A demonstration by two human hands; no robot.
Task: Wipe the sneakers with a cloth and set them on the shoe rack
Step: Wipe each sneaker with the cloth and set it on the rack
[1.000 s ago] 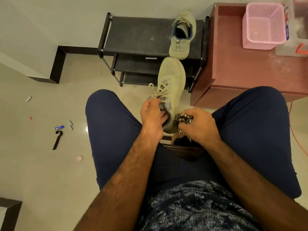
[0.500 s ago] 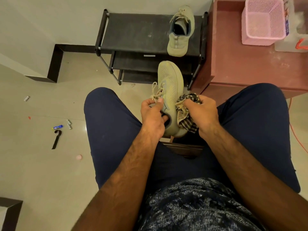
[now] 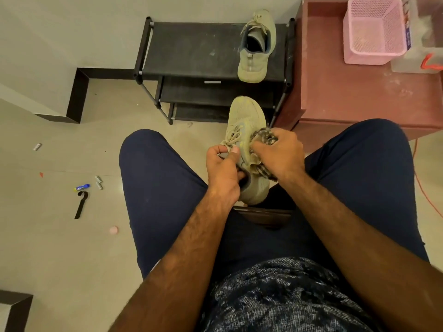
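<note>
I sit with a pale green sneaker (image 3: 245,121) held between my knees, toe pointing away. My left hand (image 3: 224,172) grips its collar, thumb by the laces and fingers inside the opening. My right hand (image 3: 279,156) holds a bunched checked cloth (image 3: 262,137) against the sneaker's right side. The second sneaker (image 3: 256,47) stands on the right end of the black shoe rack (image 3: 189,51), on its top shelf, heel towards me.
A reddish cabinet (image 3: 354,92) stands right of the rack with a pink mesh basket (image 3: 376,29) on it. Small items lie on the floor at left: a black hook (image 3: 80,204), a blue tube (image 3: 82,187), batteries (image 3: 98,182). An orange cable (image 3: 424,188) runs at right.
My right hand has slid the cloth forward from the heel along the sneaker's right side towards the laces. My left hand keeps its grip on the collar.
</note>
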